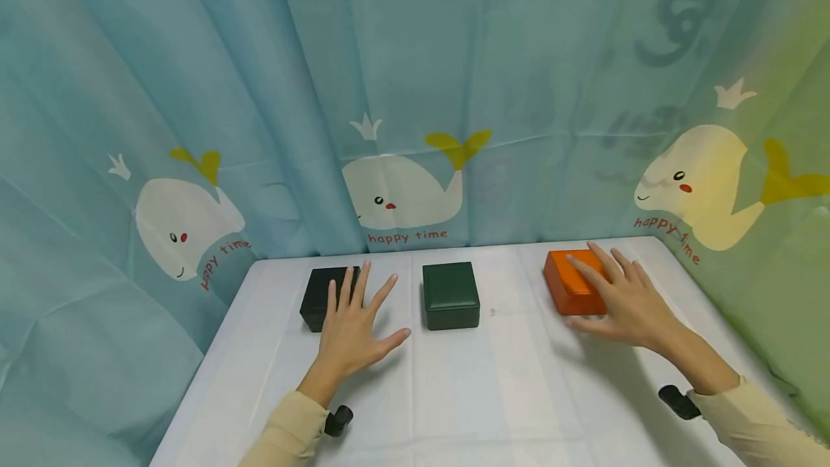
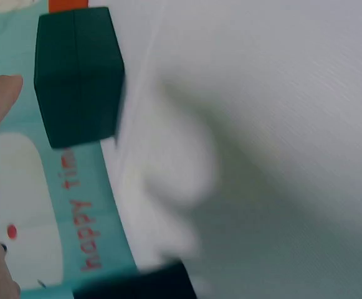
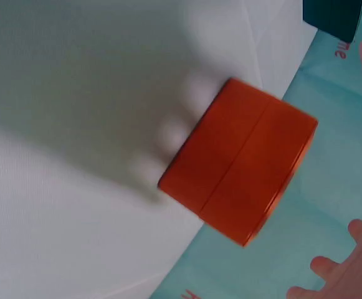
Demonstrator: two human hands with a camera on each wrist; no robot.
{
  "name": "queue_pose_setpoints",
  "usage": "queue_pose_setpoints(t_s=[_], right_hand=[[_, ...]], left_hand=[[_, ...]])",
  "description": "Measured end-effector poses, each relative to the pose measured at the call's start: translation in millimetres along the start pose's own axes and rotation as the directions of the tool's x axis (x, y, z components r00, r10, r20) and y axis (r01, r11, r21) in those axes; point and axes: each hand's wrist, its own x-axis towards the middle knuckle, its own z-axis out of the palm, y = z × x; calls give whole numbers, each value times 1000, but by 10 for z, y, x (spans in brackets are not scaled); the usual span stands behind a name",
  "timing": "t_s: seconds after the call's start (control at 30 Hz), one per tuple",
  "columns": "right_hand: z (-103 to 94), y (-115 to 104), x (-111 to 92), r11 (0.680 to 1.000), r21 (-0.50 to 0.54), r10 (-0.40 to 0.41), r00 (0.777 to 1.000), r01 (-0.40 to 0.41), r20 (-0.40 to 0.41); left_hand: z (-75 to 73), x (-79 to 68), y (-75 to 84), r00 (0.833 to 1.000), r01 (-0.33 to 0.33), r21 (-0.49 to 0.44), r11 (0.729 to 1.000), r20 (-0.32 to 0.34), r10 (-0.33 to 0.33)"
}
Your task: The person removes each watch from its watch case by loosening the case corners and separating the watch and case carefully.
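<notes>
Three small lidded boxes stand in a row along the back of the white table: a black box (image 1: 315,300), a dark green box (image 1: 450,296) and an orange box (image 1: 570,283). My left hand (image 1: 353,330) hovers in front of the black box, its fingers spread and partly covering it. Over the right side of the orange box is my right hand (image 1: 625,301), fingers apart and holding nothing. In the right wrist view the orange box (image 3: 240,162) shows a seam round its side, with a gap between it and the fingertips. The left wrist view shows the green box (image 2: 80,78) beyond the thumb.
A blue-green curtain (image 1: 415,92) printed with whales hangs directly behind the white table (image 1: 454,395) and down its sides. Black straps (image 1: 338,421) are on the wrists. Both hands cast shadows on the tabletop.
</notes>
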Motion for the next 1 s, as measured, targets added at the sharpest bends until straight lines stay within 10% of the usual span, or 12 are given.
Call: queue_pose_setpoints(t_s=[1.0], right_hand=[[-179,530,128,985,162,32,992,-52,124]], left_hand=[[371,748,1468,958,-288,-113,951,-17,288]])
